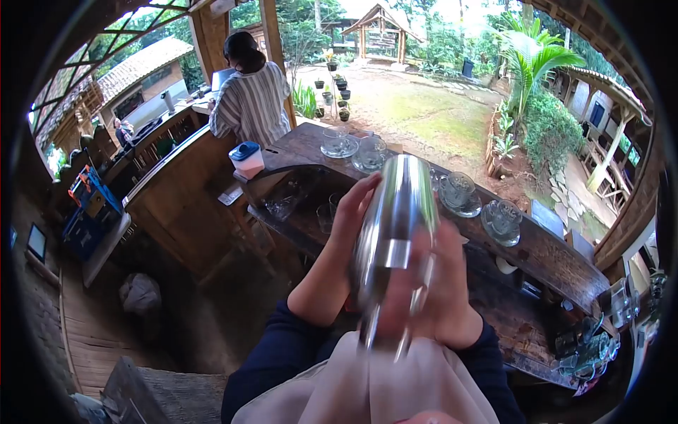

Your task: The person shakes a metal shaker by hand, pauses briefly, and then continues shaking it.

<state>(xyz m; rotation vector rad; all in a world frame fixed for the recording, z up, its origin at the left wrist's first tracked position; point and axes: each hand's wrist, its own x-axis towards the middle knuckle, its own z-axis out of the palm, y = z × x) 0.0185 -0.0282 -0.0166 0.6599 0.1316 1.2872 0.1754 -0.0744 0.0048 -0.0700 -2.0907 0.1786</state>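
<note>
A shiny metal shaker [395, 244], blurred by motion, is held up in front of my chest, tilted with its wide end up and its narrower end toward me. My left hand [351, 222] wraps the shaker's left side near the upper part. On the right side my right hand [448, 283] is closed round it, its fingers smeared by motion. Beyond the shaker, glass cups on saucers stand on the dark wooden counter [544, 265]; one cup [458, 189] is just past my right hand and another [371, 152] is behind the shaker's top.
A tub with a blue lid [246, 159] sits at the counter's left end. A person in a striped shirt [254, 102] stands beyond it, facing away. More glassware [590, 350] is on the lower shelf at the right. A wooden seat [176, 392] is at the lower left.
</note>
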